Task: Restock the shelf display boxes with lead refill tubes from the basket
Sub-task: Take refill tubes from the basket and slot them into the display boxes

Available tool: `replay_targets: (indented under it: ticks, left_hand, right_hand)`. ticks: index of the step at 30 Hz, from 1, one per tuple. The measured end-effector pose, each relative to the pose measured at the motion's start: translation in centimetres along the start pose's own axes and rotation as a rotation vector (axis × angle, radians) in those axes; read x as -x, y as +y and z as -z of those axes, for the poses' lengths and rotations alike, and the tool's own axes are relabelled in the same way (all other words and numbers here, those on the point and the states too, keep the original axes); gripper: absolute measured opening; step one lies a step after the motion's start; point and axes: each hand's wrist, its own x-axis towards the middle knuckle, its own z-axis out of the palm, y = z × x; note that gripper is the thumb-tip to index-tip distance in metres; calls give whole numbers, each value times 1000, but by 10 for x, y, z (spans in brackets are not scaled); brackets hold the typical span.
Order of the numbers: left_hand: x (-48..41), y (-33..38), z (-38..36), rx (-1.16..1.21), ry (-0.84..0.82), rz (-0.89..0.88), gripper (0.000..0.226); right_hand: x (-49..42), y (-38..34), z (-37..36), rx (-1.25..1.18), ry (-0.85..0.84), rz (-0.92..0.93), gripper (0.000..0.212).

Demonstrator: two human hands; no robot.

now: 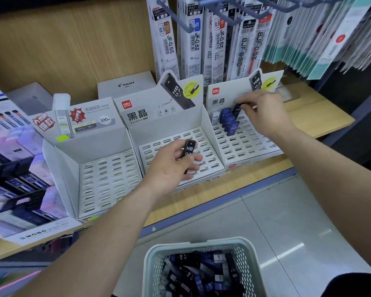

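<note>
On the head camera I read the writing first. The middle display box (180, 123) carries a red "deli" badge, large characters 黑晶, and a printed picture of a tube marked "HB 0.7". The right display box (240, 144) shows the same "deli" badge and characters. The left display box (107, 174) reads 活动铅芯, with "100" in a circle and "0.7" on a dark strip. Behind them sits a white PILOT box (126, 86). The hanging packets (169, 43) above read "JF-0.5" and "BJF-0.5". At far left a carton (43, 231) reads "MONO".

My left hand (174, 166) has its fingers and thumb curled around a black tube (189, 148) with white "HB 0.7" lettering, held nearly upright over the middle box's slotted tray. My right hand (263, 112) pinches a second tube (237, 109), dark and tilted, at the back of the right box. It is just beside a short row of blue tubes (229, 122) standing in slots there; one paler tube marked "HB 0.7" stands at their left.

The basket (197, 245), pale green and perforated, sits low in front of me. It holds loose tubes (201, 273), black and blue, several reading "HB 0.7".
</note>
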Motion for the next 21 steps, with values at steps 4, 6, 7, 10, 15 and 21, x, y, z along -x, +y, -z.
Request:
replay_targets:
  ticks: [4,6,7,10,15,21]
  left_hand:
    - [-3,-2,0,36,-1,12,29]
    - [-2,-1,-1,64,2,9,29]
    - [-2,0,-1,80,3,6,28]
    - [-2,0,-1,109,-3,-9,26]
    - [0,4,-3,141,-37,-31,24]
    - [6,9,-4,183,-63,-83,22]
  right_hand:
    - [4,2,-6,47,-68,33,29]
    - [11,1,-7,44,-116,12,35]
    - [15,-1,-5,32,-112,-13,37]
    - [24,-18,9,-51,-15,-78,36]
    - [39,-90,20,-426,-209,-78,19]
    - [48,-109,8,-618,-311,-96,19]
